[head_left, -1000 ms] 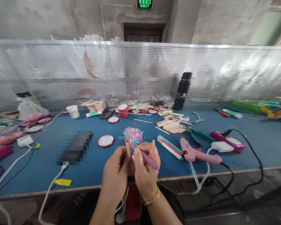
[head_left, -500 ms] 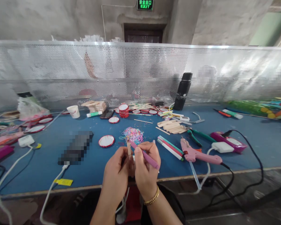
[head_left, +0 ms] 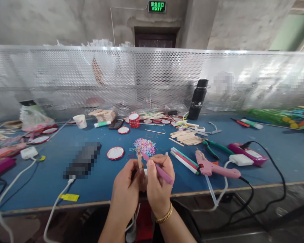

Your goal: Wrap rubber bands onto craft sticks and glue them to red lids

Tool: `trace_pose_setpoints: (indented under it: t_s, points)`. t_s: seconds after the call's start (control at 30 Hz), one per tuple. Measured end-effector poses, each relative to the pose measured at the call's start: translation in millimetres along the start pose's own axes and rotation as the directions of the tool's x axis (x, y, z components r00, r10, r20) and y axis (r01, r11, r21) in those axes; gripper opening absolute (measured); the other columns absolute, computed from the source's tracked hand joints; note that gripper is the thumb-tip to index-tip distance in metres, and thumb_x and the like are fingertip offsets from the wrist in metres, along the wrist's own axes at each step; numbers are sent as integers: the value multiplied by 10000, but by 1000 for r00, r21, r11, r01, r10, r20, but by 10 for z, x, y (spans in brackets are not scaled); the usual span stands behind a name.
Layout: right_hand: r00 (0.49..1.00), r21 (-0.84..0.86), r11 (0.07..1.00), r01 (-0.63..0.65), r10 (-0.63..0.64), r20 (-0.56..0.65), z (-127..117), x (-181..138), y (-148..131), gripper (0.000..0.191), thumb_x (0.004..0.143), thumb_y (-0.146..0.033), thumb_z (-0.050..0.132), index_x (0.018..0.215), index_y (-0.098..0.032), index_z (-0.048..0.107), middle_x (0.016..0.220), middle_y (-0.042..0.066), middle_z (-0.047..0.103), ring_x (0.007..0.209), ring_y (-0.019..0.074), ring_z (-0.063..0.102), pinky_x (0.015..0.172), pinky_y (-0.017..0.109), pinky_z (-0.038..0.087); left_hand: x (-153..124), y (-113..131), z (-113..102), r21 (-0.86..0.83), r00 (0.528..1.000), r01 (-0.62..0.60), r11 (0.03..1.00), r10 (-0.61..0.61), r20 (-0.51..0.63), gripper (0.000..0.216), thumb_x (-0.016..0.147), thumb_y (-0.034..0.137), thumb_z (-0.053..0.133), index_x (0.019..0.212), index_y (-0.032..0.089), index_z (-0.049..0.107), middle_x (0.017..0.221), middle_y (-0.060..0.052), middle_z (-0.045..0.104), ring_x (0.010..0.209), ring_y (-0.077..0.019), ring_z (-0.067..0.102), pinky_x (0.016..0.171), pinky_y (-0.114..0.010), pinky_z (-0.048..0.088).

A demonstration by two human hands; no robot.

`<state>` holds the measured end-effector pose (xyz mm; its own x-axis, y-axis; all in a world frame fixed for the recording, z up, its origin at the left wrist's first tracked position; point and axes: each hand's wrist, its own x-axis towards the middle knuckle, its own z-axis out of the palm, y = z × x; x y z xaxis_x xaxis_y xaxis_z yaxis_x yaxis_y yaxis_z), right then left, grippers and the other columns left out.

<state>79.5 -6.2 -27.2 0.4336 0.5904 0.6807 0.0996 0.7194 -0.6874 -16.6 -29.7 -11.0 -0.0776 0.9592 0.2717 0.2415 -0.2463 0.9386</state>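
Note:
Between the fingers of my left hand (head_left: 128,180) a short wooden craft stick (head_left: 139,161) stands nearly upright. My right hand (head_left: 160,177) is closed around a purple marker pen (head_left: 163,173), whose tip is at the upper part of the stick; whether they touch I cannot tell. Something white shows between my hands, mostly hidden. Just beyond lies a heap of small coloured rubber bands (head_left: 144,146). A round lid with a red rim (head_left: 115,153) rests to the left of the heap. Several capped markers (head_left: 184,160) lie right of my right hand.
A pink glue gun (head_left: 215,166), pliers (head_left: 210,148) and a purple power strip (head_left: 248,154) are at the right. Loose craft sticks (head_left: 186,137) lie behind the markers. A phone (head_left: 83,159) with a cable is at left. A black bottle (head_left: 198,99) stands by the perforated metal screen (head_left: 152,77).
Almost nothing differs. The view has shifted very slightly, and both hands keep the same hold on the craft stick and the marker.

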Motion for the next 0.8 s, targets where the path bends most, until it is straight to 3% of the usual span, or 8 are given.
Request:
trace_pose_setpoints:
  t_s: [0.8]
  points:
    - [1000, -23, 1000, 5, -5, 3, -6, 5, 9, 121, 1005, -253, 551, 893, -220, 582, 861, 9, 602, 806, 165, 603, 731, 317, 511, -12, 15, 4, 18, 1000, -9, 1000, 9, 4, 213, 949, 410, 604, 974, 204, 650, 749, 17, 606, 757, -178, 574, 677, -263, 446]
